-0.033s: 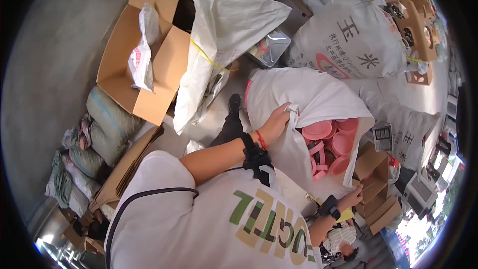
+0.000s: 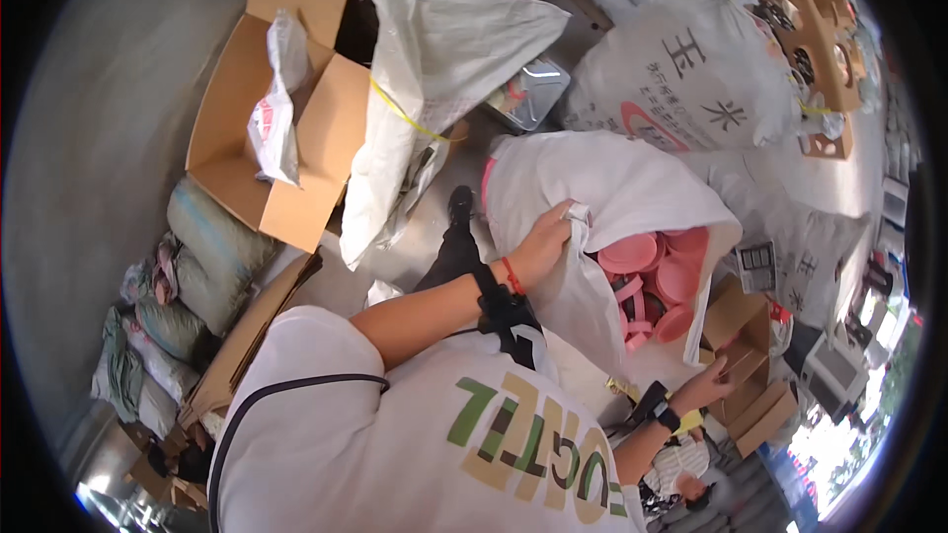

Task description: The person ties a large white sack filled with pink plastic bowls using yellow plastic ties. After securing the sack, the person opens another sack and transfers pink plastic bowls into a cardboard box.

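A large white woven sack (image 2: pixel 612 173) lies in front of me with its mouth turned toward me. Inside show several pink round plastic pieces (image 2: pixel 629 254), some shaped like shallow cups, others like bands; their exact kind is unclear. My left hand (image 2: pixel 541 247) is closed on a bunched fold of the sack's rim, on the left of the mouth. Beside the lower right end of the mouth is my right hand (image 2: pixel 699 388), its fingers stretched out and holding nothing that I can see.
Left of the sack stand an open cardboard box (image 2: pixel 222 153) with a plastic bag (image 2: pixel 279 99) in it and an upright white sack (image 2: pixel 449 30). A full printed sack (image 2: pixel 681 69) lies beyond. Another open box (image 2: pixel 741 331) is at the right, with a person (image 2: pixel 679 469) behind.
My right hand has come slightly down and away from the sack's edge, its fingers opening. The left hand keeps its hold. The whole view has shifted a little.
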`<state>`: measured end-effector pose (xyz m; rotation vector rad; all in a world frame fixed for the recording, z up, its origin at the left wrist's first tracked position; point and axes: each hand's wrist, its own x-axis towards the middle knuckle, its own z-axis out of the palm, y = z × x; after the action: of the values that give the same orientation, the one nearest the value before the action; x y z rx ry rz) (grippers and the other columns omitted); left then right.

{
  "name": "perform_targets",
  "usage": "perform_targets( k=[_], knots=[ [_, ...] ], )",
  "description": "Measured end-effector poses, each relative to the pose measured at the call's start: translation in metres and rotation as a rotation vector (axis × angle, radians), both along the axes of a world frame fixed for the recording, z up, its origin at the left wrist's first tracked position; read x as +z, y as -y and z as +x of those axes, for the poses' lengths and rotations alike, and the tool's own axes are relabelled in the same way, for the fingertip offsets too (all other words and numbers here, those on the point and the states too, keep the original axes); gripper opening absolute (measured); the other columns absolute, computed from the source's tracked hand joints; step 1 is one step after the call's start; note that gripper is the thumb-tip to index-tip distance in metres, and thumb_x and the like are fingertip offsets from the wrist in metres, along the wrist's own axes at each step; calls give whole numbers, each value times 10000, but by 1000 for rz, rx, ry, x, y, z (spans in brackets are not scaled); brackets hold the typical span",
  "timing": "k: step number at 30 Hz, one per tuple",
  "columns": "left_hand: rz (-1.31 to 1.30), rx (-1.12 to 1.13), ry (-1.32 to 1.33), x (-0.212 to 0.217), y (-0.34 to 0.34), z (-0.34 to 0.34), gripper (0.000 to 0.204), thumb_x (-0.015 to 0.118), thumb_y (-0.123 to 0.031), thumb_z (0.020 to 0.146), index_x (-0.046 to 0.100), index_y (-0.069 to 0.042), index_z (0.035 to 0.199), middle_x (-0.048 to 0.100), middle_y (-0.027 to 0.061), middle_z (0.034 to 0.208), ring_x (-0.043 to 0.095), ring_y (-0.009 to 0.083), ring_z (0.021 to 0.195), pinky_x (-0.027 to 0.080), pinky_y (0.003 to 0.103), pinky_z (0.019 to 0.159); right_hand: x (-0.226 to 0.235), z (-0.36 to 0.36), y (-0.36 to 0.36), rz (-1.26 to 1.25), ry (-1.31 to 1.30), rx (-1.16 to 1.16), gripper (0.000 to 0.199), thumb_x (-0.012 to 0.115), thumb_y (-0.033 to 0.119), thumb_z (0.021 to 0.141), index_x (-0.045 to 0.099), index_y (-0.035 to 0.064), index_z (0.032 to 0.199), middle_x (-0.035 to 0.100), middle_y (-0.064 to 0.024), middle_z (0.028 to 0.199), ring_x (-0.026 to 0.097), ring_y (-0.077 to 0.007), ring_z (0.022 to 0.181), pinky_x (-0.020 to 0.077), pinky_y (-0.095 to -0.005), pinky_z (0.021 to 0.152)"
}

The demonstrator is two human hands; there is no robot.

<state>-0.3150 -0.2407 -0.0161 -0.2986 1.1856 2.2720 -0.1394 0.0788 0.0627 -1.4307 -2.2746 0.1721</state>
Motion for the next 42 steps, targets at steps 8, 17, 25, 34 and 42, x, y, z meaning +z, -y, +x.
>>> perform_targets(
  k=[8,17,25,34,42],
  knots=[
    [-199,-104,-482,24,57,-4,232,404,-44,786,519,-12,984,545,133,1119,463,265,1183,312,343,1019,-10,-91,84,-824,551,1012,412,665,225,802,555,8,1134,621,-147,983,610,-239,873,485,-327,758],
    [-420,-151,-520,32,69,17,305,368,28,735,545,12,983,561,148,1096,507,254,1113,348,304,966,-84,-86,208,-590,636,1297,708,678,339,730,362,45,1291,579,-240,985,629,-367,766,513,-440,627],
    [-342,-73,-377,32,63,3,227,348,-22,776,516,-8,927,539,116,1025,501,234,1058,334,319,969,-59,-80,126,-805,708,1212,538,707,339,718,518,48,1128,623,-156,915,617,-341,825,485,-425,699],
    [-558,38,-354,-53,89,14,322,424,-103,862,524,-15,1155,538,79,1144,494,191,1088,381,311,914,-86,-68,128,-852,338,859,577,638,211,787,405,-20,1262,559,-243,1029,594,-409,784,487,-440,696],
    [-388,507,524,-285,212,-63,429,515,-288,896,481,-76,1268,500,51,1226,559,199,958,458,294,668,-118,-37,151,-429,538,891,385,633,157,729,507,-59,1022,581,-238,840,586,-419,781,472,-456,642]
  ],
)
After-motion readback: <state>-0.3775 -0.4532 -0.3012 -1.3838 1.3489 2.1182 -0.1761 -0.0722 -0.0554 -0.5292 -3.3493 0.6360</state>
